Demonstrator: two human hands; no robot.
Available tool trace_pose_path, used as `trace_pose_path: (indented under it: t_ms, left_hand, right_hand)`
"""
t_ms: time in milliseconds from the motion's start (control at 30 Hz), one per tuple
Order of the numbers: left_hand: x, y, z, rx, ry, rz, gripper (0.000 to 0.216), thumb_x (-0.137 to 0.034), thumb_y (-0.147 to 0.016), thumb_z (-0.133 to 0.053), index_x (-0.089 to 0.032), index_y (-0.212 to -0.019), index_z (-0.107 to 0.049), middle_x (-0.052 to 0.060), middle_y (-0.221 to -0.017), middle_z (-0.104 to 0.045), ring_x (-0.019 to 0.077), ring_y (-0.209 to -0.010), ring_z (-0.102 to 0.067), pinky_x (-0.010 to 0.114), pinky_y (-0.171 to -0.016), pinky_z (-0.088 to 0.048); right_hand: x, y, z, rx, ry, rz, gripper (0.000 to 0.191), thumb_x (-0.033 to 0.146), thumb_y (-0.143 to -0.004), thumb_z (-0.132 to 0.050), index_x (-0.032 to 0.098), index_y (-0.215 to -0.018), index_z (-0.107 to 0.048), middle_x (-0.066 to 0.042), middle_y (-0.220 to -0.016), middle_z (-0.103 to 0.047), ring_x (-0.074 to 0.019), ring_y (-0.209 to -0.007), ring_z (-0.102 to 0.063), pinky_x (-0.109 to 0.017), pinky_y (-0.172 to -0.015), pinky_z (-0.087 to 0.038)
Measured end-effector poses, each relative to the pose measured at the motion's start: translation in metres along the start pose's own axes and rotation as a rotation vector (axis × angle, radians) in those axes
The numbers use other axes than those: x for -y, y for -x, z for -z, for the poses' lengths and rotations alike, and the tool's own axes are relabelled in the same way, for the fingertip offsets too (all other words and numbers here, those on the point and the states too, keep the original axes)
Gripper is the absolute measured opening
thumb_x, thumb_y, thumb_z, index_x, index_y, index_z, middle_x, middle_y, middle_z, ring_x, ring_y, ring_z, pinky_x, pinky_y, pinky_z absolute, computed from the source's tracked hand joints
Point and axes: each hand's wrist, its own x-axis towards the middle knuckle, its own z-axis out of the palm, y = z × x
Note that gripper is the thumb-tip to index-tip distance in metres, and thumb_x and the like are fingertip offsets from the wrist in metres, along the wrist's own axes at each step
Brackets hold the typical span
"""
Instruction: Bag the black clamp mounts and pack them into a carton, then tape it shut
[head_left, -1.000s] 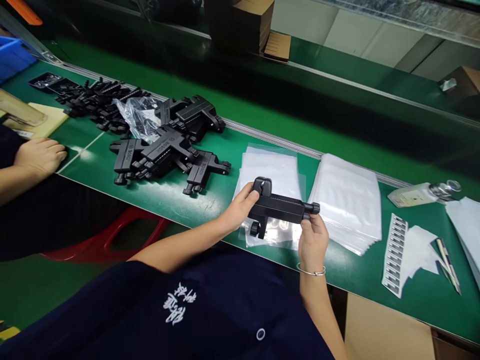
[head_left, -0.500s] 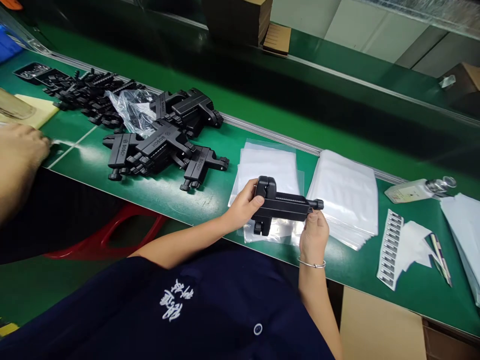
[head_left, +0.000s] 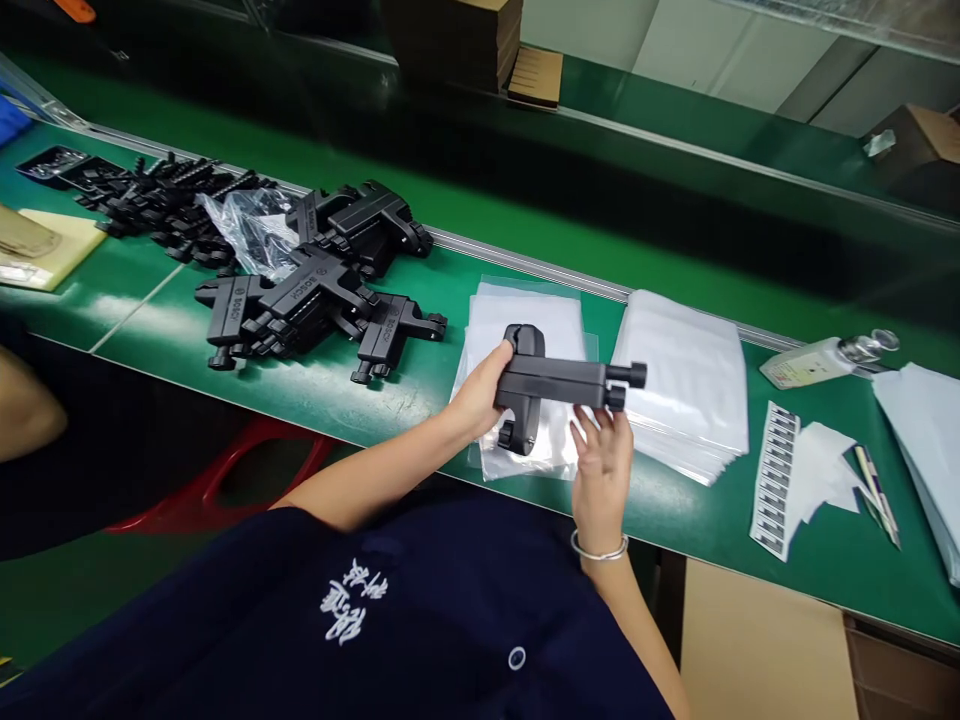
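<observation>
My left hand (head_left: 475,398) grips a black clamp mount (head_left: 555,382) at its wider end, with the thumb over the top. The mount is held level above the bench, its knobs pointing right. Just below those knobs is my right hand (head_left: 601,475), fingers apart and upward, the fingertips close to the lower knob; whether they touch it I cannot tell. Under the mount lie loose clear plastic bags (head_left: 525,312). To their right is a thick stack of plastic bags (head_left: 682,375).
Left on the green bench is a pile of similar black BOSCH mounts (head_left: 304,300), with small black parts (head_left: 180,200) behind. At right are a bottle (head_left: 806,362), a label strip (head_left: 776,480) and pens (head_left: 877,495). A co-worker's arm (head_left: 26,405) shows at far left.
My right hand has let go of the mount's knob end and its fingers have spread. The mount has turned slightly in my left hand. The co-worker's hand has left the view.
</observation>
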Motion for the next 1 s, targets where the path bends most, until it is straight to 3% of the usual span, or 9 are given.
trace_pose_path:
  t_ms: [133,233,333,467,567,667,800,900,1000]
  left_hand:
    - [-0.005,0.021,-0.001,0.515,-0.277,-0.198,0.074,-0.053,-0.076,-0.073,-0.021,-0.138,-0.050,0.012,-0.133,-0.059,0.0294,-0.129,-0.050,0.037,-0.105,-0.040]
    - [-0.013,0.026,0.001,0.730,-0.475,-0.230,0.088,-0.039,-0.077,-0.073,-0.028,-0.152,-0.029,0.013,-0.142,-0.051,0.0304,-0.129,-0.050,0.041,-0.102,-0.042]
    - [-0.019,0.022,-0.002,0.694,-0.670,-0.277,0.092,-0.030,-0.074,-0.072,-0.030,-0.153,-0.026,0.011,-0.130,-0.059,0.0261,-0.110,-0.059,0.036,-0.088,-0.048]
    - [-0.026,0.014,-0.014,0.585,-0.729,-0.276,0.045,-0.036,-0.085,-0.059,-0.024,-0.128,-0.059,0.006,-0.103,-0.067,0.0192,-0.082,-0.061,0.029,-0.070,-0.048]
    - [-0.033,0.012,-0.019,0.552,-0.719,-0.276,0.030,-0.037,-0.091,-0.049,-0.021,-0.108,-0.067,0.004,-0.088,-0.066,0.0157,-0.069,-0.059,0.026,-0.061,-0.047]
    - [-0.039,0.016,-0.011,0.583,-0.731,-0.334,0.038,-0.040,-0.091,-0.051,-0.022,-0.123,-0.062,0.006,-0.101,-0.068,0.0194,-0.081,-0.064,0.029,-0.068,-0.051]
    - [-0.042,0.023,0.014,0.724,-0.808,-0.474,0.081,-0.037,-0.072,-0.077,-0.027,-0.145,-0.044,0.011,-0.135,-0.057,0.0316,-0.117,-0.059,0.040,-0.094,-0.051]
    - [-0.041,0.026,0.030,0.766,-0.831,-0.554,0.074,-0.024,-0.071,-0.077,-0.029,-0.139,-0.050,0.010,-0.135,-0.058,0.0304,-0.121,-0.057,0.042,-0.104,-0.045]
    - [-0.039,0.026,0.037,0.705,-0.722,-0.482,0.071,-0.024,-0.070,-0.080,-0.031,-0.135,-0.053,0.009,-0.133,-0.058,0.0282,-0.118,-0.059,0.041,-0.101,-0.047]
  right_hand:
    - [-0.004,-0.020,0.005,-0.089,-0.307,-0.338,0.044,0.059,-0.082,-0.062,0.029,-0.114,-0.061,-0.004,-0.109,-0.070,-0.0219,-0.097,-0.068,-0.046,-0.090,-0.056]
    - [-0.013,-0.023,0.005,-0.095,-0.392,-0.432,0.045,0.064,-0.083,-0.055,0.026,-0.107,-0.065,-0.003,-0.105,-0.073,-0.0229,-0.099,-0.068,-0.043,-0.088,-0.057]
    - [-0.017,-0.017,0.001,-0.054,-0.409,-0.519,0.048,0.067,-0.082,-0.054,0.026,-0.103,-0.068,-0.003,-0.099,-0.074,-0.0238,-0.093,-0.070,-0.042,-0.083,-0.059]
    - [-0.015,-0.006,-0.007,-0.017,-0.428,-0.631,0.046,0.067,-0.079,-0.057,0.026,-0.094,-0.069,-0.002,-0.090,-0.073,-0.0221,-0.081,-0.070,-0.039,-0.076,-0.061]
    - [-0.016,-0.004,-0.011,0.041,-0.428,-0.649,0.046,0.068,-0.079,-0.057,0.026,-0.094,-0.068,-0.002,-0.089,-0.073,-0.0226,-0.080,-0.070,-0.041,-0.074,-0.061]
    - [-0.017,-0.006,-0.008,0.037,-0.386,-0.541,0.049,0.070,-0.080,-0.055,0.026,-0.097,-0.068,-0.004,-0.094,-0.073,-0.0242,-0.091,-0.069,-0.043,-0.081,-0.060]
    - [-0.012,-0.008,0.005,-0.027,-0.327,-0.346,0.055,0.065,-0.066,-0.074,0.029,-0.106,-0.064,-0.005,-0.105,-0.072,-0.0248,-0.097,-0.067,-0.047,-0.090,-0.055]
    - [-0.006,-0.010,0.010,-0.003,-0.276,-0.260,0.072,0.055,-0.055,-0.086,0.029,-0.116,-0.059,-0.007,-0.111,-0.070,-0.0258,-0.102,-0.066,-0.050,-0.097,-0.050]
    - [0.000,-0.012,0.009,0.008,-0.278,-0.227,0.075,0.053,-0.057,-0.087,0.028,-0.120,-0.055,-0.006,-0.108,-0.070,-0.0237,-0.102,-0.066,-0.046,-0.097,-0.051]
